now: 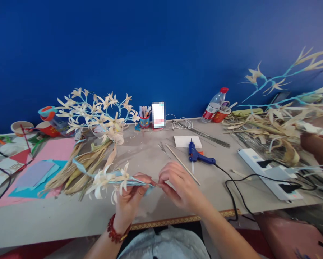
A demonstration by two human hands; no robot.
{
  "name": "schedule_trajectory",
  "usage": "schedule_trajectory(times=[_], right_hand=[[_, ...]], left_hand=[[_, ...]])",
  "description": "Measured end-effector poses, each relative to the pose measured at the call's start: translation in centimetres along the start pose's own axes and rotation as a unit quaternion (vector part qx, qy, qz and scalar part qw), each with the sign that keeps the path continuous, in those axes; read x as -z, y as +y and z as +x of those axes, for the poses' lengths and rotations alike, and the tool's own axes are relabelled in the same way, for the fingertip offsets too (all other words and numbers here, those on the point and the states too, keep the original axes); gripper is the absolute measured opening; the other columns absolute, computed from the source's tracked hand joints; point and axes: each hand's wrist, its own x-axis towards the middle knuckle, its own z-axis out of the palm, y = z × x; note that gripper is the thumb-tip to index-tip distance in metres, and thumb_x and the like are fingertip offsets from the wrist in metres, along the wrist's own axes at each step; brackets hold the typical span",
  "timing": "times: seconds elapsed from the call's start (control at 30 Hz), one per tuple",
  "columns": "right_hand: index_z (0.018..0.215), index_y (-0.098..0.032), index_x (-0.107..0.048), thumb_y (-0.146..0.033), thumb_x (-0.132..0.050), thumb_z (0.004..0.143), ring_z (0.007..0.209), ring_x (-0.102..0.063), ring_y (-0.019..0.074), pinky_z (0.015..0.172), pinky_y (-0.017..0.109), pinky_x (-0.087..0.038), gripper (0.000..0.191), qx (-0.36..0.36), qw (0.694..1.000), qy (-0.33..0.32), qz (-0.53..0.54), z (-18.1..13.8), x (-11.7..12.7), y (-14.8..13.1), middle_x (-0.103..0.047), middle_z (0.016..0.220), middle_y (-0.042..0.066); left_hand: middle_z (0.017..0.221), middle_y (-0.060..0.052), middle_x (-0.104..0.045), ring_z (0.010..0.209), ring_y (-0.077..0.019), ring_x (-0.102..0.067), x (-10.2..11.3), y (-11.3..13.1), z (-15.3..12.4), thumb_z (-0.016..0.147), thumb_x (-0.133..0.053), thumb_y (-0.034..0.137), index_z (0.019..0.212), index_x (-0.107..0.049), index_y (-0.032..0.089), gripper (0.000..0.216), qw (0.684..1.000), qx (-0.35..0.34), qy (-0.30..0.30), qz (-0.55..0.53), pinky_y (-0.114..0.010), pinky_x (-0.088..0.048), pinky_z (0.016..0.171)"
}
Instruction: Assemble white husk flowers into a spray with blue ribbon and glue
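Note:
My left hand (130,198) is closed around the blue-wrapped stem of a spray of pale handmade flowers (125,176), whose petals point to the left. My right hand (174,183) pinches the thin end of that stem with thumb and fingertips, just right of the left hand. Both hands are above the front of the table. A dark blue glue gun (197,153) lies to the right of my right hand, near a thin wooden stick (183,164). Dried husk leaves (83,167) lie behind and left of the flowers.
A bouquet of similar flowers (107,111) stands back left, near coloured paper sheets (37,174). A white power strip (267,174) with black cables lies right. A plastic bottle (214,104) leans by the wall beside a red cup (220,116). Another person's arm (316,151) shows far right.

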Motion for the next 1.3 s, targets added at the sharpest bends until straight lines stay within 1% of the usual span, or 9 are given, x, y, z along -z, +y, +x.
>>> schedule_trajectory(times=[0.17,0.4,0.6,0.7,0.8,0.87,0.93,1.1,1.3], right_hand=[[0.091,-0.021,-0.052,-0.012,-0.051,0.091,0.086,-0.058,0.0184,0.079,0.034,-0.046,0.009,-0.091,0.991,0.082,0.058,-1.1,1.6,1.0,-0.06,0.086,0.004],[0.084,-0.02,-0.055,-0.019,-0.057,0.089,0.083,-0.062,0.0179,0.075,0.03,-0.048,0.006,-0.174,0.968,0.122,0.132,-1.5,1.3,2.4,-0.064,0.087,0.005],[0.101,-0.021,-0.059,-0.027,-0.047,0.094,0.067,-0.056,0.014,0.06,0.024,-0.045,0.015,-0.251,0.962,0.077,0.067,-1.6,1.0,2.9,-0.06,0.083,0.002],[0.104,-0.021,-0.057,-0.028,-0.045,0.095,0.052,-0.047,0.012,0.049,0.022,-0.038,0.016,-0.268,0.962,0.046,0.02,-1.4,1.0,2.6,-0.052,0.063,-0.004],[0.107,-0.021,-0.058,-0.027,-0.05,0.093,0.054,-0.05,0.0132,0.053,0.023,-0.042,0.017,-0.244,0.969,0.026,-0.024,-0.9,1.2,2.1,-0.051,0.061,-0.004],[0.118,-0.021,-0.056,-0.023,-0.053,0.091,0.074,-0.06,0.0169,0.069,0.028,-0.049,0.027,-0.197,0.979,0.015,-0.057,-0.5,1.3,1.9,-0.063,0.088,0.004],[0.13,-0.021,-0.049,-0.018,-0.054,0.089,0.09,-0.061,0.0194,0.079,0.031,-0.05,0.042,-0.167,0.982,0.02,-0.088,-0.3,1.4,2.0,-0.06,0.116,0.01],[0.099,-0.02,-0.065,-0.016,-0.053,0.09,0.073,-0.063,0.0193,0.068,0.031,-0.05,0.016,-0.15,0.97,0.08,-0.174,-0.7,1.1,2.5,-0.069,0.081,0.005],[0.109,-0.018,-0.062,-0.012,-0.057,0.087,0.098,-0.059,0.0237,0.085,0.039,-0.05,0.024,-0.064,0.971,0.073,-0.217,-0.6,1.3,0.6,-0.066,0.107,0.01]], left_hand=[[0.083,-0.005,-0.073,0.089,-0.0229,-0.064,0.5,-0.6,0.0,0.085,-0.061,0.018,0.087,-0.073,0.021,0.012,0.999,0.028,0.034,-0.003,-0.037,-0.049,0.083],[0.084,-0.005,-0.072,0.089,-0.022,-0.064,0.6,-1.0,-0.1,0.085,-0.062,0.02,0.088,-0.073,0.02,0.011,0.996,0.063,0.035,-0.045,-0.034,-0.05,0.079],[0.085,-0.005,-0.073,0.085,-0.0204,-0.065,0.7,-1.2,-0.2,0.084,-0.064,0.02,0.088,-0.073,0.019,0.01,0.994,0.093,0.036,-0.054,-0.032,-0.05,0.076],[0.085,-0.005,-0.073,0.084,-0.0199,-0.064,0.6,-1.1,-0.1,0.085,-0.064,0.02,0.088,-0.073,0.019,0.009,0.993,0.099,0.038,-0.054,-0.032,-0.05,0.076],[0.085,-0.006,-0.072,0.084,-0.0199,-0.064,0.5,-1.0,0.0,0.085,-0.064,0.02,0.088,-0.072,0.018,0.009,0.993,0.102,0.039,-0.054,-0.032,-0.05,0.077],[0.086,-0.006,-0.071,0.085,-0.0202,-0.064,0.4,-0.9,0.0,0.085,-0.064,0.02,0.088,-0.072,0.018,0.009,0.993,0.097,0.037,-0.057,-0.032,-0.049,0.077],[0.089,-0.006,-0.07,0.087,-0.02,-0.063,0.3,-0.8,0.1,0.085,-0.064,0.02,0.087,-0.071,0.019,0.008,0.994,0.083,0.034,-0.061,-0.032,-0.049,0.077],[0.087,-0.004,-0.066,0.086,-0.0175,-0.06,0.2,-0.9,0.2,0.084,-0.064,0.019,0.083,-0.072,0.02,0.007,0.995,0.072,0.051,-0.053,-0.029,-0.048,0.076],[0.085,-0.002,-0.066,0.08,-0.0155,-0.06,0.1,-1.2,0.1,0.081,-0.069,0.022,0.083,-0.07,0.02,0.003,0.985,0.117,0.092,-0.084,-0.027,-0.049,0.073]])
